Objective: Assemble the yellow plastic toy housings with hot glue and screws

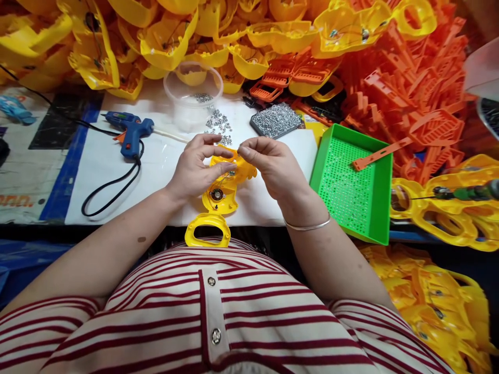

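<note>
A yellow plastic shell half [233, 200] lies on the white table top with its hollow side up, and a small round black-rimmed part and thin wires show inside it. Its yellow loop handle [208, 230] sticks out over the table's front edge towards my body. Over the shell's left side is my left hand [202, 163], thumb and fingers apart, and no held thing shows between them. My right hand [268, 163] is at the shell's far right end, thumb and forefinger pinched together; what they hold, if anything, is too small to make out.
Beyond my hands lie loose small metal parts [218, 122], a clear tub [194, 98] and a dark tray of screws [276, 120]. A blue glue gun [130, 130] lies left, a green basket [351, 192] right. Yellow shells [167, 41] and orange parts [413, 98] are heaped behind.
</note>
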The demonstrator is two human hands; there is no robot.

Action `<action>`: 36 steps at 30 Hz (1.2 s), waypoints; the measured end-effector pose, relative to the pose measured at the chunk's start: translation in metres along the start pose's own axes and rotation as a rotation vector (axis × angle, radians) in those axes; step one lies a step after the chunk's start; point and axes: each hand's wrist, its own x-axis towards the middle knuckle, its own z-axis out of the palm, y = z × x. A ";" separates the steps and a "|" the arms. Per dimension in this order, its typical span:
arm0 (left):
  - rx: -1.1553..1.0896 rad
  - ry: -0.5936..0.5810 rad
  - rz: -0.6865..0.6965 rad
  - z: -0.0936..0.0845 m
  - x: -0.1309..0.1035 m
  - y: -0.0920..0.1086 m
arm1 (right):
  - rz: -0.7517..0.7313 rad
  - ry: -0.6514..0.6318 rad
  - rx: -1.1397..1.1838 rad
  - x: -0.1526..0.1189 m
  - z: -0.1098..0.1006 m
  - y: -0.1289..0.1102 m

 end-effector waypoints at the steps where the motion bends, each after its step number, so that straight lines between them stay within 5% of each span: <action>1: -0.011 -0.004 0.000 0.002 0.001 0.001 | -0.004 0.002 -0.005 0.000 0.001 0.001; 19: 0.028 0.012 -0.005 0.011 0.005 -0.012 | -0.130 0.090 -0.219 0.011 -0.003 0.017; 26: 0.133 -0.056 -0.144 0.010 0.000 -0.013 | -0.068 0.179 -0.370 0.026 -0.016 0.030; 36: 0.187 -0.108 -0.223 0.015 -0.004 -0.003 | -0.088 0.212 -0.268 0.027 -0.018 0.042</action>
